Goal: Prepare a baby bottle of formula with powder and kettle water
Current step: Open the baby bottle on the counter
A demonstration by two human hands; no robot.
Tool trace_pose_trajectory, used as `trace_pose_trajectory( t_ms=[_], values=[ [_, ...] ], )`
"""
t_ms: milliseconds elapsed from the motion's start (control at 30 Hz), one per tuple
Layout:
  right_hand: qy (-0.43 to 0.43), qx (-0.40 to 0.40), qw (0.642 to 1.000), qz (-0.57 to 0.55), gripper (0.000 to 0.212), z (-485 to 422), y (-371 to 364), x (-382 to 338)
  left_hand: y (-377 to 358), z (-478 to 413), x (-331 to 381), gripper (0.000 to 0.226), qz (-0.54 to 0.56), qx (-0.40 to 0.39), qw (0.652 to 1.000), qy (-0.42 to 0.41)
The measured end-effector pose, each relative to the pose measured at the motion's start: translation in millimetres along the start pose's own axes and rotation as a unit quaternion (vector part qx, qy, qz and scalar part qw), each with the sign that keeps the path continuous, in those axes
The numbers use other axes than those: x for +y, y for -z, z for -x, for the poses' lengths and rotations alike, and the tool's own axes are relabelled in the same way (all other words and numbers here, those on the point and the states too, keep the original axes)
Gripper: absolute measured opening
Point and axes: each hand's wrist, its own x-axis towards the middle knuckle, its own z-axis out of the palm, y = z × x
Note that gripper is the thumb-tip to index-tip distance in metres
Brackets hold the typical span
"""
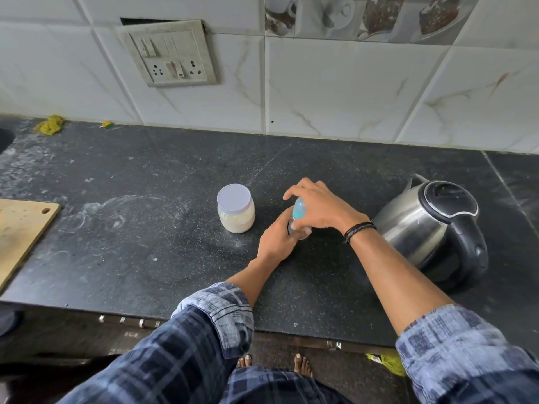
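Observation:
A baby bottle (298, 212) with a blue cap stands on the dark counter (145, 228), mostly hidden by both hands. My left hand (277, 236) grips its lower body. My right hand (318, 207) curls over the blue cap from above. To the left stands a clear jar of pale formula powder (235, 212) with a white lid on it. A steel kettle (434, 228) with a black handle and closed lid sits to the right of my right wrist.
A wooden cutting board (20, 231) lies at the counter's left edge. A yellow cloth (50, 124) sits at the back left by the tiled wall. A switch and socket panel (170, 55) is on the wall above.

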Motion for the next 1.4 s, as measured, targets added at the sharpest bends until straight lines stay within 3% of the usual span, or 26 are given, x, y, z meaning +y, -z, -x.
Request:
trace_pose_trajectory(
  t_ms=[200, 333, 433, 600, 800, 1000, 1200, 1400],
  values=[
    [-0.028, 0.054, 0.998, 0.017, 0.035, 1.8, -5.8, -0.5, -1.4, -1.2, -2.3, 0.058, 0.0, 0.005, 1.0, 0.002],
    [-0.008, 0.024, 1.0, -0.002, 0.047, 1.8, -4.6, -0.4, -0.8, -1.9, -2.5, 0.059, 0.003, 0.006, 1.0, 0.001],
    [-0.027, 0.051, 0.998, -0.004, 0.055, 1.7, -3.2, -1.8, -1.1, -1.8, -3.1, 0.06, 0.001, 0.007, 1.0, -0.002],
    [-0.051, 0.069, 0.996, -0.003, 0.038, 4.6, -3.0, -4.3, -1.8, -2.5, -4.1, 0.061, 0.001, 0.002, 1.0, 0.001],
    [-0.039, 0.047, 0.998, -0.006, 0.059, 3.9, -3.6, -6.1, -1.1, -2.5, -2.7, 0.061, 0.002, -0.001, 1.0, 0.002],
    [-0.071, 0.076, 0.995, 0.005, 0.04, 4.2, -8.2, -5.6, -1.2, -2.6, -3.2, 0.062, 0.006, -0.002, 1.0, 0.007],
    [-0.042, 0.063, 0.997, -0.015, 0.059, 6.6, -5.4, -6.0, -1.3, -2.6, -2.6, 0.06, 0.002, -0.001, 1.0, 0.003],
    [-0.065, 0.077, 0.995, 0.0, 0.037, 7.3, -5.3, -7.1, -2.0, -3.0, -4.0, 0.06, 0.0, -0.002, 1.0, 0.009]
  ],
)
